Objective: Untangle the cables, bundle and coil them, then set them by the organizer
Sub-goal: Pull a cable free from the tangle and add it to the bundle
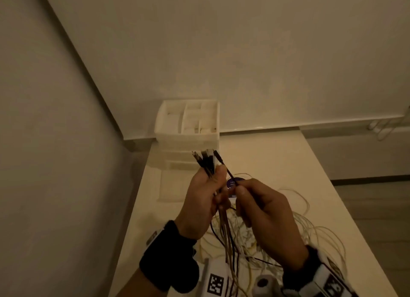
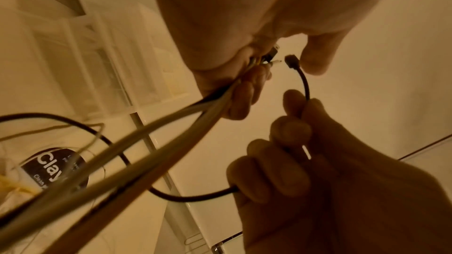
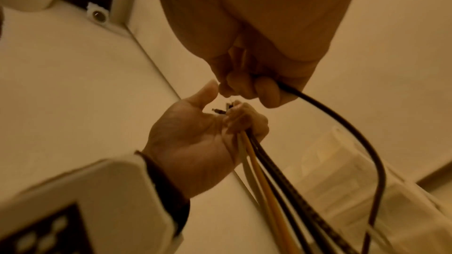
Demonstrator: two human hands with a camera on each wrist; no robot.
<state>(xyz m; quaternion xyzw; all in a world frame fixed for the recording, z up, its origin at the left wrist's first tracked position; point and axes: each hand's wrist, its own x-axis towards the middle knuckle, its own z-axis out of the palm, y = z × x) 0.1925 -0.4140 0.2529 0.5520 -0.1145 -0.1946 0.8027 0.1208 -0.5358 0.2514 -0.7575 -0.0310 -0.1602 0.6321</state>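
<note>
My left hand (image 1: 203, 199), at the centre of the head view, closes around a bundle of cables (image 1: 205, 162); their plugs stick up and away from me, toward the organizer (image 1: 188, 123) standing just above them in the frame. To the right, my right hand (image 1: 264, 217) pinches one black cable (image 2: 304, 82) just below its plug. In the left wrist view this plug is very near the other ends but not yet among them. The bundle's long axis runs from my left fist down to the loose tangle (image 1: 288, 230) on the table (image 1: 277, 154), lower right. I judge my left hand is nearer the organizer.
</note>
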